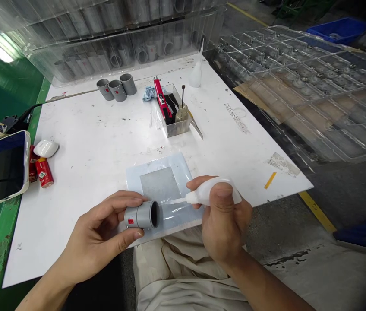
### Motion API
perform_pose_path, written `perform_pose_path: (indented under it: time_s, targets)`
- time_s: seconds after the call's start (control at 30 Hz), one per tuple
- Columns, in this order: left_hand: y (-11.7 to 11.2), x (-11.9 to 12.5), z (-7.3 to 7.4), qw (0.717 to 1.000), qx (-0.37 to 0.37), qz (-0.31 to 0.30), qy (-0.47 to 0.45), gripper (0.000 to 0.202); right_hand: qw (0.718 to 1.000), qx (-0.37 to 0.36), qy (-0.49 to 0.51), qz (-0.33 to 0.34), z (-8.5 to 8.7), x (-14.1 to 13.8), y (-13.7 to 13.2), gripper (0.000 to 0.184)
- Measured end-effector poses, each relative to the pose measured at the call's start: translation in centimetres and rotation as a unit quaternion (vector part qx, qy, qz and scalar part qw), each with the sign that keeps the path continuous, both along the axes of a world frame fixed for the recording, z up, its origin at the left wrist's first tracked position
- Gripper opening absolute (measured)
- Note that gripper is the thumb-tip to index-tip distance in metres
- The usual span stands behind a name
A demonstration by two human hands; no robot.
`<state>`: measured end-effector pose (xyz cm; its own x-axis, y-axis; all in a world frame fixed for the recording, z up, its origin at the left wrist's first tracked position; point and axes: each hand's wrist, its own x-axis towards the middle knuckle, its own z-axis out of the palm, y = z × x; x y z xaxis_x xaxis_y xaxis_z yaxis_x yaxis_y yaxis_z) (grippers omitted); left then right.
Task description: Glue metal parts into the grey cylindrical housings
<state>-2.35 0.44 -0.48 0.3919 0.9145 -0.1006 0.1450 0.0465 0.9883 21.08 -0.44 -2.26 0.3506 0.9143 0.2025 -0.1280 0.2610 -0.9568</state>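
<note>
My left hand is closed round a grey plastic pipe fitting with a small red label. The fitting lies on its side in my fingers, its open end facing right. In my right hand is a white squeeze bottle, gripped between thumb and fingers. Its thin nozzle points left and its tip is close to the fitting's rim; whether they touch I cannot tell. Below both hands a light blue sheet with a grey square pad lies on the white table.
Three grey fittings stand at the back. A clear box holds a red-handled tool and a small jar. Another squeeze bottle stands behind it. At left are a phone and red batteries. Clear trays are stacked behind.
</note>
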Motion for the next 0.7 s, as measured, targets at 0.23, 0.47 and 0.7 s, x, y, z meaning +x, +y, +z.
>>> perform_pose_path:
  time_s: [0.23,0.47,0.7]
  targets:
    - [-0.07,-0.1,0.09,1.0,-0.004,0.011,-0.004,0.041,1.0,-0.014,0.017,0.021,0.05,0.12,-0.26,0.046]
    - [-0.16,-0.17,0.36,0.999,-0.017,-0.002,0.038,0.042,0.999,-0.008,0.031,-0.001,0.42,-0.09,0.22,0.051]
    - [-0.12,-0.15,0.25,0.999,-0.006,-0.002,0.036,0.042,1.0,-0.017,0.008,-0.002,0.3,-0.16,0.27,0.051]
